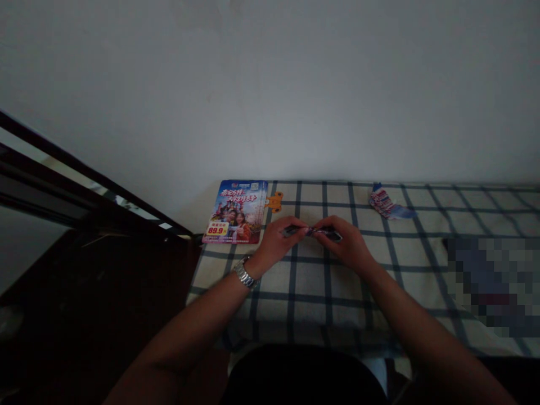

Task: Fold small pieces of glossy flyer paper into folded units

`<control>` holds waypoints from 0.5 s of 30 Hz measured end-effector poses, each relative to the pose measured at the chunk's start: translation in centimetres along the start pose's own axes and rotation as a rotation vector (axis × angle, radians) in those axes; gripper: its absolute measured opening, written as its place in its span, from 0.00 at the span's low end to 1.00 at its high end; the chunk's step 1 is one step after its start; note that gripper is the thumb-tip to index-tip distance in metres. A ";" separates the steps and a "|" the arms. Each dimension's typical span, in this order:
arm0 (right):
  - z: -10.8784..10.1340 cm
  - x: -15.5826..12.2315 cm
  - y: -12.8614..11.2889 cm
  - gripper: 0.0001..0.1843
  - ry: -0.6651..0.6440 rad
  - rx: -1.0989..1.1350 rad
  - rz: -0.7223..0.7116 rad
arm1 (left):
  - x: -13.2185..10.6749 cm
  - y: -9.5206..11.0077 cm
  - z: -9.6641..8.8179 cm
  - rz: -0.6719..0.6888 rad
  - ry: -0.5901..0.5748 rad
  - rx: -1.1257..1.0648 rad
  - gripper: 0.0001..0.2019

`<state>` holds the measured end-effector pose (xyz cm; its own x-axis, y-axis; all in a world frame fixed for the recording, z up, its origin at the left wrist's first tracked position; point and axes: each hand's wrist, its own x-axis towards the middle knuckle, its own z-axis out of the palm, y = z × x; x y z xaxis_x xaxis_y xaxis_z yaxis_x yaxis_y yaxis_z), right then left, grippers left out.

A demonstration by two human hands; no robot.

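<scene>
My left hand [276, 241], with a metal watch [244, 273] on its wrist, and my right hand [349, 246] meet above the checked cloth. Fingertips of both pinch a narrow, folded strip of printed paper [311, 230] between them. Parts of the strip are hidden inside the fingers. Just left of my left hand lies a stack of printed flyers [236, 216], the top one blue and pink with a yellow price label. A small orange bear-shaped piece [275, 202] sticks out at the stack's right edge.
A torn or folded piece of coloured paper [386, 203] rests toward the back right of the checked tablecloth [295, 281]. The table's back edge meets a pale wall [295, 90]. A dark framed panel [84, 174] stands at the left. Something at the far right is blurred out.
</scene>
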<state>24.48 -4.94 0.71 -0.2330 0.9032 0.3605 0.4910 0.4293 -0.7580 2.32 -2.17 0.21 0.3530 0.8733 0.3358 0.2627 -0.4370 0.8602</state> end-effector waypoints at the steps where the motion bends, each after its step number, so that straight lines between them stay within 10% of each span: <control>1: 0.0 0.0 0.0 0.08 -0.002 -0.009 -0.003 | 0.0 0.0 0.0 0.007 -0.004 0.009 0.07; 15: 0.1 -0.1 0.1 0.02 -0.028 -0.110 -0.078 | -0.4 0.2 0.2 0.108 -0.066 0.137 0.05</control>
<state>24.49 -4.97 0.51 -0.2971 0.8674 0.3993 0.5591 0.4970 -0.6636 2.40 -2.63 0.18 0.4430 0.8055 0.3936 0.3384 -0.5568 0.7586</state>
